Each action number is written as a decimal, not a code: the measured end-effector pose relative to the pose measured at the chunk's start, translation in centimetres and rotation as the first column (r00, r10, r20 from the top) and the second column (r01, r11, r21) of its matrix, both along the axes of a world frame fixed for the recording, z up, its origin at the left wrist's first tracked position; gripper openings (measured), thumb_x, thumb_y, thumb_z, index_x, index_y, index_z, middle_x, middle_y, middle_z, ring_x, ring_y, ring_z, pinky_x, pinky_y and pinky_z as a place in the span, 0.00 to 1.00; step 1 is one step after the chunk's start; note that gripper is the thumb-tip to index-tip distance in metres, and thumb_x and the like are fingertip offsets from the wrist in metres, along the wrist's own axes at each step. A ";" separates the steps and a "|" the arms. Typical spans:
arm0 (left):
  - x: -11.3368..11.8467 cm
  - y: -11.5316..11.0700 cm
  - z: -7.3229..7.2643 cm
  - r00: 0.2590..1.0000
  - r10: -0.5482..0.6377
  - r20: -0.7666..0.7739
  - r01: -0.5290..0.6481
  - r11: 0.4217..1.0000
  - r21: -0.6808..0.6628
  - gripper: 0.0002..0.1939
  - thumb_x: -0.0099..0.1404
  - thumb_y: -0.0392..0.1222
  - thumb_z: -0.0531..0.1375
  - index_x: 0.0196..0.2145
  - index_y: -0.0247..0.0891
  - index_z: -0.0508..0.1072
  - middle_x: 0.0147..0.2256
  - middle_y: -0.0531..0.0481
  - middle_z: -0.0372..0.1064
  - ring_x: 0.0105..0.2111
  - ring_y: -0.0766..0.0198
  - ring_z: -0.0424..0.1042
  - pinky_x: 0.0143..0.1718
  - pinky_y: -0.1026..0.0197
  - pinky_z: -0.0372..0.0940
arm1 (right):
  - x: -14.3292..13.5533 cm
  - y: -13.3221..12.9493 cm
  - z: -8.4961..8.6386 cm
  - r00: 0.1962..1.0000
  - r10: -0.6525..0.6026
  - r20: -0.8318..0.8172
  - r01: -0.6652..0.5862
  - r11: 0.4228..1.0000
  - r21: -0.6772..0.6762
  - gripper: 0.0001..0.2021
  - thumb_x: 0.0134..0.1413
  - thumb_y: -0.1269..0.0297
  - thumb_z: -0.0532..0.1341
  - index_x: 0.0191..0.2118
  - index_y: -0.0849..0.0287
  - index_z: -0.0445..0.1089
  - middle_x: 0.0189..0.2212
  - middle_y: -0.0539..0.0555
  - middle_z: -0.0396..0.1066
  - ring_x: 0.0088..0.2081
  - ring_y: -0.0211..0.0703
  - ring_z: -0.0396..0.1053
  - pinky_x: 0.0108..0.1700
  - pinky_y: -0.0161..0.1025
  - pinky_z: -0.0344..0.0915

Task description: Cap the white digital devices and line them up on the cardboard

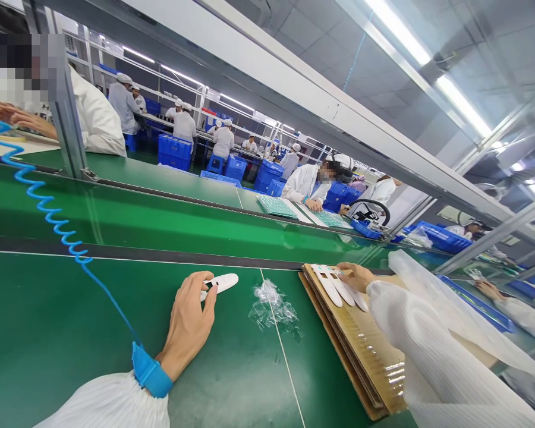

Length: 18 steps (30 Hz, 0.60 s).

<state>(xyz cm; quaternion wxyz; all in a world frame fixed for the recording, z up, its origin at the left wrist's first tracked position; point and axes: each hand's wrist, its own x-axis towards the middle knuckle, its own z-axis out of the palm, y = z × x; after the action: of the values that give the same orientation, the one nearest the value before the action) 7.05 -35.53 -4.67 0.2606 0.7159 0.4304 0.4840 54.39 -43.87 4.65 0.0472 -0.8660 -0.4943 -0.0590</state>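
Left hand on white casing, crumpled plastic film beside, cardboard stack right

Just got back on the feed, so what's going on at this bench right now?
A person in a white coat works at a green bench. The left hand pinches a white plastic piece lying on the bench; a blue wrist strap with a coiled cord sits on that wrist. The right hand rests on a row of similar white pieces laid on a cardboard stack. Crumpled clear wrap lies between them. Other workers sit across the line.
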 end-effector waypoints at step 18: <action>-0.2 0.5 -0.9 0.938 0.140 -0.318 -0.172 0.982 -0.077 0.12 0.68 0.30 0.52 0.46 0.39 0.69 0.47 0.42 0.73 0.47 0.48 0.70 0.46 0.47 0.62 | -22.4 8.5 -1.2 0.673 0.692 -0.263 -0.710 0.703 0.034 0.15 0.64 0.64 0.60 0.55 0.53 0.73 0.57 0.55 0.73 0.57 0.47 0.70 0.61 0.46 0.64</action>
<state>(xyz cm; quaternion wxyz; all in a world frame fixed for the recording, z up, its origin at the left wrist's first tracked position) 6.84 -35.00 -5.58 0.1870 0.7324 0.5461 0.3612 32.02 -35.39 3.45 0.0988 -0.6110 -0.7799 0.0933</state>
